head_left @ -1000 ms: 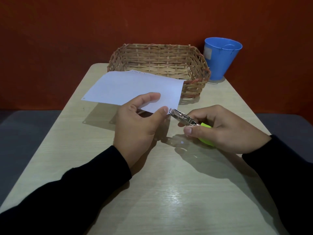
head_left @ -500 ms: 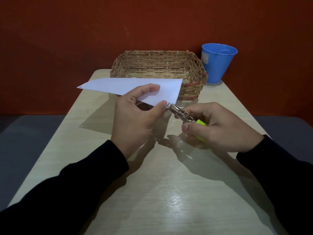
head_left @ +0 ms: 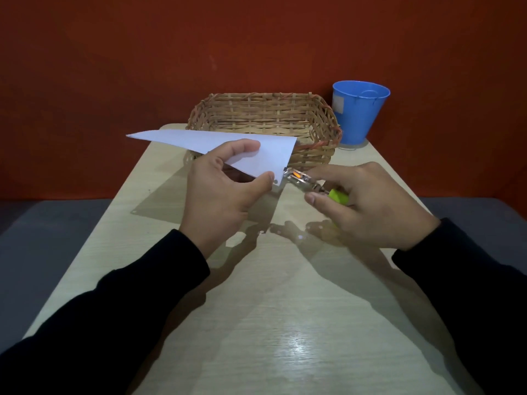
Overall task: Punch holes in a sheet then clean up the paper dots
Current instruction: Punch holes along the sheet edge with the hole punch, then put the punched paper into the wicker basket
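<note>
Sheet pinched near its corner between left hand thumb and fingers, lifted off the table to reach the punch. Hole punch squeezed in curled right hand, its metal head apparently biting the near edge (one hole beside it already). Dots on the table possibly, too small to tell.

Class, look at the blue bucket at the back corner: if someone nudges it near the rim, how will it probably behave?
The blue bucket looks like thin plastic and, as far as its mouth shows, empty, so probably light and easy to slide. It narrows toward its base, so a push near the rim may tip it. It stands close to the table edge, so it could fall off.
</note>
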`<state>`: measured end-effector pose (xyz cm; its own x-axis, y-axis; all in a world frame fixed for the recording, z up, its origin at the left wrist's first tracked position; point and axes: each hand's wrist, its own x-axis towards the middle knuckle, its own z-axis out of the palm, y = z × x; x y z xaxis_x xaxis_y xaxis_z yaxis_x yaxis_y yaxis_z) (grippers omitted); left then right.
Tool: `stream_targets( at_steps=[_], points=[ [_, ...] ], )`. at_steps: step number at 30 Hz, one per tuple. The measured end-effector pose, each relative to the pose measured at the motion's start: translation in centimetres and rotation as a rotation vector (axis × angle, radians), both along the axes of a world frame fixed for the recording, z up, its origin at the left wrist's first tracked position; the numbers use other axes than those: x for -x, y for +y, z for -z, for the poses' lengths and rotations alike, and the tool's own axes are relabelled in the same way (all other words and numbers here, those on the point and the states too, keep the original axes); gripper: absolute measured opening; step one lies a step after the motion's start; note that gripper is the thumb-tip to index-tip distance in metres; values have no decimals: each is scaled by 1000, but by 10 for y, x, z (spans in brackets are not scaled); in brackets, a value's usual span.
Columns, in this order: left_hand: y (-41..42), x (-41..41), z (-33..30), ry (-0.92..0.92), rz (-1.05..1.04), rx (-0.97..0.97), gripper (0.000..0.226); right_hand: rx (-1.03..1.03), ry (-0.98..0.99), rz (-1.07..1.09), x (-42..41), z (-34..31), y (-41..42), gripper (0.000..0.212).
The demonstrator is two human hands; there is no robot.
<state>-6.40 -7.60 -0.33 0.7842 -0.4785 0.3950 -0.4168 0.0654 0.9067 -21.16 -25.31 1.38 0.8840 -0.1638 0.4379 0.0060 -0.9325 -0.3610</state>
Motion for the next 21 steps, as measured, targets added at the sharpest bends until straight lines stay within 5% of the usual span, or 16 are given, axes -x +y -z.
stream_targets(
  at_steps=[5, 8, 11, 13, 15, 17, 19, 21],
  points=[
    [7, -8, -11, -4, 79, 2, 42, 155, 312, 357, 6, 6, -38, 56],
    [6, -17, -18, 12, 131, 18, 50, 227, 589, 540, -3, 25, -41, 53],
    [3, -28, -25, 10, 178, 21, 60, 268, 589, 563, -14, 37, -41, 54],
    [3, -36, -31, 12, 216, 33, 66, 232, 412, 485, -21, 26, -40, 49],
    [4, -42, -44, -5, 243, 32, 69, -29, 122, 315, -28, 7, -29, 46],
    [5, -45, -61, -40, 273, 24, 69, -575, -43, 217, -43, -16, -14, 60],
    [10, -45, -82, -54, 341, 73, 69, -1232, -26, 111, -59, -38, -4, 80],
    [17, -47, -95, -78, 409, 139, 71, -1638, -6, -92, -70, -55, -1, 102]
  ],
)
